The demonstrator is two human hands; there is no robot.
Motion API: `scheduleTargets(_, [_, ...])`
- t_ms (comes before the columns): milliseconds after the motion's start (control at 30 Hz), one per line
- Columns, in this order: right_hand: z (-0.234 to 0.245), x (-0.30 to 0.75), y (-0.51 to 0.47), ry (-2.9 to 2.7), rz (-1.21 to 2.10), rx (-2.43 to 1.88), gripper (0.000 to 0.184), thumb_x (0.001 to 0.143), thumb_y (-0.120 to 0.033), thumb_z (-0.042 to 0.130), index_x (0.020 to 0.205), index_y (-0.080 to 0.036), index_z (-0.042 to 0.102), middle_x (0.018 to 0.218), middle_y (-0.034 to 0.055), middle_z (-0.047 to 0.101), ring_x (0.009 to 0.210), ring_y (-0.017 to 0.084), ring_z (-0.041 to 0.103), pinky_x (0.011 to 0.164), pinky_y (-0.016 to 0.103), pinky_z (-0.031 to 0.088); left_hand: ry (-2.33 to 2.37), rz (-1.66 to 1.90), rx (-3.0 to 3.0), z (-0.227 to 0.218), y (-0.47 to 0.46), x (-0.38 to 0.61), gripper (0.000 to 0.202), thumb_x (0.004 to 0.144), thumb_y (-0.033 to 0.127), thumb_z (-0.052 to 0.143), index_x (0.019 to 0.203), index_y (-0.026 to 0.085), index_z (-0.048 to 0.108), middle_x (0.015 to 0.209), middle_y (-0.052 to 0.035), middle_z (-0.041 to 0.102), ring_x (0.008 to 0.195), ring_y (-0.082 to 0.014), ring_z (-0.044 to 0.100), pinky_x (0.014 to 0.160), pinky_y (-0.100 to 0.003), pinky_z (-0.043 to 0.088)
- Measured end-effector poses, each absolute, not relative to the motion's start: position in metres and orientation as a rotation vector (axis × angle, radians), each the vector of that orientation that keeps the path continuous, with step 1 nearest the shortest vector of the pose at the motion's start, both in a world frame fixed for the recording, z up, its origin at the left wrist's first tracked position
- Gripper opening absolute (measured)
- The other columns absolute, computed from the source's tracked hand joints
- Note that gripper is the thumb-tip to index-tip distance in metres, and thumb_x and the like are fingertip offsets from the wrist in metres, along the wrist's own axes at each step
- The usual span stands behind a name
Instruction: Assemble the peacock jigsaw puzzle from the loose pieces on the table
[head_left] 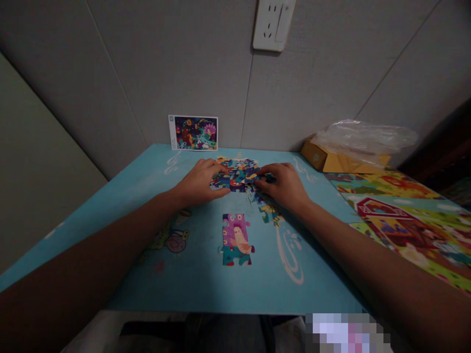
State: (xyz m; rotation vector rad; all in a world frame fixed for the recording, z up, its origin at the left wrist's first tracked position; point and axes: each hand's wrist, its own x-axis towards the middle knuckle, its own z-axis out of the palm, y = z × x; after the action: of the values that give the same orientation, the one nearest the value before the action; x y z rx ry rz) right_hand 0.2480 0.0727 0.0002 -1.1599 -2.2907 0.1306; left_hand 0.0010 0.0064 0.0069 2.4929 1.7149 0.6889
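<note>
Left hand (200, 182), grip wide, borders multicoloured interlocking jigsaw pieces (238, 175) at nine o'clock. Right hand (285, 184), grip unclear, borders three o'clock.

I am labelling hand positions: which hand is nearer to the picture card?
Left. The left hand is in front of the picture card; the right hand is farther away, off to its right.

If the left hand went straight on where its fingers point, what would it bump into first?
Most likely the pile of jigsaw puzzle pieces. The left hand is right at its edge, but this view doesn't show clearly whether they touch.
</note>
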Motion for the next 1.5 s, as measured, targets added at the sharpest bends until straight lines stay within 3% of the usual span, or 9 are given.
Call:
scheduleTargets(267, [-0.001, 0.245, 0.072, -2.214, 0.071, -1.192, 0.023, 0.081, -0.027, 0.073, 0.103, -0.02, 0.074, 0.112, 0.0114, 0.069, 0.108, 0.034, 0.055, 0.092, 0.048, 0.041, 1.631, 0.668, 2.512, 0.006, 0.007, 0.0, 0.05, 0.08, 0.047, 0.067, 0.119, 0.017, 0.062, 0.13, -0.0129, 0.057, 0.125, -0.0302, 0.047, 0.109, -0.045, 0.034])
scheduleTargets(467, [0.003, 0.241, 0.067, -2.209, 0.226, -1.15, 0.014, 0.08, -0.016, 0.07, 0.093, -0.018, 0.072, 0.09, 0.0069, 0.068, 0.08, 0.02, 0.06, 0.076, 0.034, 0.042, 1.584, 0.645, 2.526, 0.008, 0.004, 0.003, 0.059, 0.083, 0.041, 0.066, 0.135, 0.017, 0.054, 0.138, -0.0119, 0.055, 0.128, -0.0304, 0.046, 0.11, -0.045, 0.034])
scheduleTargets(633, [0.005, 0.234, 0.054, -2.26, 0.33, -0.824, 0.009, 0.084, -0.013, 0.065, 0.087, -0.018, 0.071, 0.085, 0.0042, 0.068, 0.079, 0.018, 0.061, 0.074, 0.03, 0.042, 1.519, 0.752, 2.555, 0.006, 0.002, 0.005, 0.073, 0.086, 0.035, 0.065, 0.151, 0.019, 0.036, 0.142, -0.0118, 0.054, 0.123, -0.0293, 0.051, 0.106, -0.044, 0.04])
scheduleTargets(700, [0.005, 0.231, 0.049, -2.299, 0.379, -0.682, 0.008, 0.085, -0.015, 0.065, 0.087, -0.018, 0.072, 0.085, 0.0035, 0.069, 0.08, 0.018, 0.061, 0.075, 0.03, 0.043, 1.47, 0.865, 2.57, 0.004, 0.003, 0.006, 0.057, 0.089, 0.034, 0.061, 0.143, 0.02, 0.049, 0.133, -0.01, 0.062, 0.118, -0.0262, 0.056, 0.103, -0.041, 0.043])
scheduleTargets(800, [0.004, 0.23, 0.047, -2.321, 0.375, -0.642, 0.009, 0.085, -0.015, 0.065, 0.09, -0.019, 0.072, 0.087, 0.004, 0.071, 0.084, 0.019, 0.061, 0.078, 0.032, 0.043, 1.472, 1.0, 2.506, 0.004, 0.005, 0.007, 0.031, 0.091, 0.029, 0.055, 0.115, 0.018, 0.07, 0.111, -0.0077, 0.072, 0.102, -0.0218, 0.064, 0.096, -0.036, 0.047])
scheduleTargets(1000, [0.002, 0.238, 0.059, -2.241, 0.179, -1.034, 0.029, 0.082, -0.021, 0.067, 0.11, -0.017, 0.072, 0.106, 0.0108, 0.071, 0.102, 0.029, 0.059, 0.091, 0.044, 0.043, 2.034, 1.061, 2.102, 0.009, 0.01, -0.001, 0.031, 0.088, 0.023, 0.052, 0.108, 0.016, 0.075, 0.09, -0.0067, 0.074, 0.079, -0.0211, 0.066, 0.079, -0.032, 0.051])
scheduleTargets(1100, [-0.001, 0.241, 0.063, -2.256, 0.162, -1.262, 0.044, 0.08, -0.025, 0.067, 0.123, -0.016, 0.068, 0.116, 0.0154, 0.067, 0.107, 0.034, 0.057, 0.093, 0.05, 0.043, 2.308, 0.79, 2.024, 0.007, 0.015, -0.01, 0.032, 0.087, 0.024, 0.053, 0.11, 0.015, 0.074, 0.094, -0.0105, 0.074, 0.085, -0.0259, 0.067, 0.08, -0.035, 0.051])
scheduleTargets(1233, [-0.002, 0.24, 0.063, -2.282, 0.23, -1.315, 0.043, 0.081, -0.025, 0.065, 0.123, -0.016, 0.068, 0.118, 0.0153, 0.065, 0.109, 0.034, 0.056, 0.094, 0.051, 0.044, 2.348, 0.433, 2.064, 0.0, 0.02, -0.018, 0.032, 0.088, 0.029, 0.053, 0.105, 0.015, 0.075, 0.099, -0.0149, 0.073, 0.091, -0.0314, 0.067, 0.082, -0.04, 0.051])
scheduleTargets(1500, [0.002, 0.24, 0.062, -2.259, 0.201, -1.353, 0.037, 0.083, -0.029, 0.069, 0.118, -0.02, 0.071, 0.115, 0.0135, 0.065, 0.107, 0.032, 0.057, 0.095, 0.049, 0.043, 2.353, 0.421, 2.107, -0.001, 0.019, -0.017, 0.036, 0.09, 0.031, 0.051, 0.111, 0.012, 0.073, 0.104, -0.0173, 0.069, 0.097, -0.0336, 0.065, 0.088, -0.044, 0.051])
